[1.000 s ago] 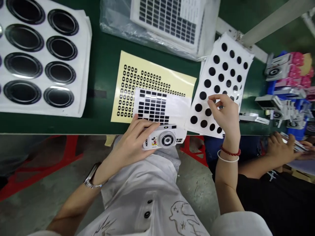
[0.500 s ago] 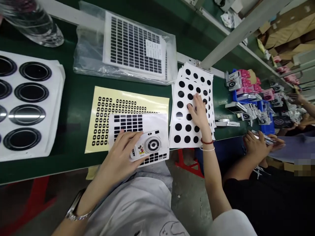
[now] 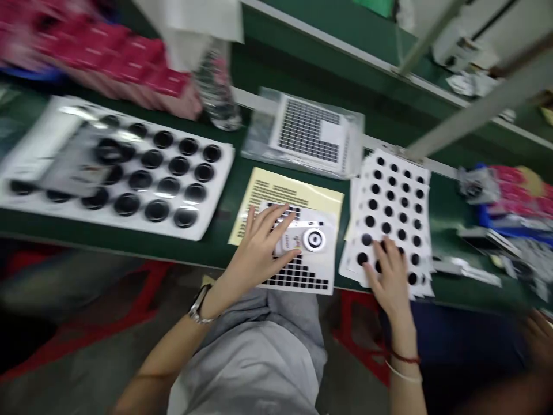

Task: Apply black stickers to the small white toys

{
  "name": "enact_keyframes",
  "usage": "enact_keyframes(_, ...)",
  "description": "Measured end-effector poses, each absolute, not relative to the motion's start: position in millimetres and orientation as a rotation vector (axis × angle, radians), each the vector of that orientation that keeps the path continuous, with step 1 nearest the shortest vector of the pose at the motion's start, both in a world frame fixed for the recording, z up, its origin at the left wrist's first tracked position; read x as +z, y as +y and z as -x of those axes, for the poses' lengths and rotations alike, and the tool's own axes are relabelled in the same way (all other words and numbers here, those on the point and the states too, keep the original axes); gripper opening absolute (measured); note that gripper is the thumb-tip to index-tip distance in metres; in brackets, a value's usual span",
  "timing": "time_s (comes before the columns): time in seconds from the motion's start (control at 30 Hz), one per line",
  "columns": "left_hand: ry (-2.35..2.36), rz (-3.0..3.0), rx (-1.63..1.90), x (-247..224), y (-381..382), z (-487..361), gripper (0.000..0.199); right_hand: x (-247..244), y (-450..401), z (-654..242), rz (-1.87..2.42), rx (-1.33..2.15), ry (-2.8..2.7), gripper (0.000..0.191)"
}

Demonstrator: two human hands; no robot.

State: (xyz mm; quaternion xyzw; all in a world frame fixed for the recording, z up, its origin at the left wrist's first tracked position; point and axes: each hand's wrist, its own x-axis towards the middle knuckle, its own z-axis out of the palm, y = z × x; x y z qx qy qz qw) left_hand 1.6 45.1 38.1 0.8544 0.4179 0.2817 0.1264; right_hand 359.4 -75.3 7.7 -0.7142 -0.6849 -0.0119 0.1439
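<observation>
Left hand (image 3: 259,245) clasps a white camera-shaped case (image 3: 300,239) against a sheet of black square stickers (image 3: 298,279) lying on a yellow backing sheet (image 3: 276,187), while the right hand (image 3: 389,282), fingers spread, rests on a stack of black-dot sticker sheets (image 3: 389,213) on the green desk (image 3: 237,196).

Motion blur softens your whole view, worst on the pink boxes (image 3: 108,69) at far left, and your right hand (image 3: 389,282) is soft too. Glare streaks the glossy black-disc sheet (image 3: 220,190), the floor (image 3: 86,323) near you sits dim, and the wide lens bends the far rail (image 3: 345,43).
</observation>
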Motion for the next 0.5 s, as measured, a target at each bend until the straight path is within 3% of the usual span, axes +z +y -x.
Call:
enact_keyframes(0.07,1.419,-2.447,0.975,47,56,26,0.051,7,-62,-369,1.998,-0.043,-1.990,0.063)
enact_keyframes(0.2,2.043,-2.155,1.384,58,81,111,0.037,25,-29,-345,1.801,-0.144,-1.923,0.046)
enact_keyframes(0.27,2.300,-1.952,1.497,61,91,156,0.045,38,-3,-305,1.615,-0.007,-1.978,0.040)
enact_keyframes(0.33,2.488,-1.778,1.480,66,98,196,0.067,54,30,-250,1.469,0.241,-2.117,0.040)
enact_keyframes(0.43,2.545,-1.618,1.172,80,101,230,0.097,81,82,-155,1.338,0.536,-2.313,0.046)
enact_keyframes(0.5,2.451,-1.537,1.015,92,103,232,0.086,94,113,-98,1.300,0.618,-2.391,0.056)
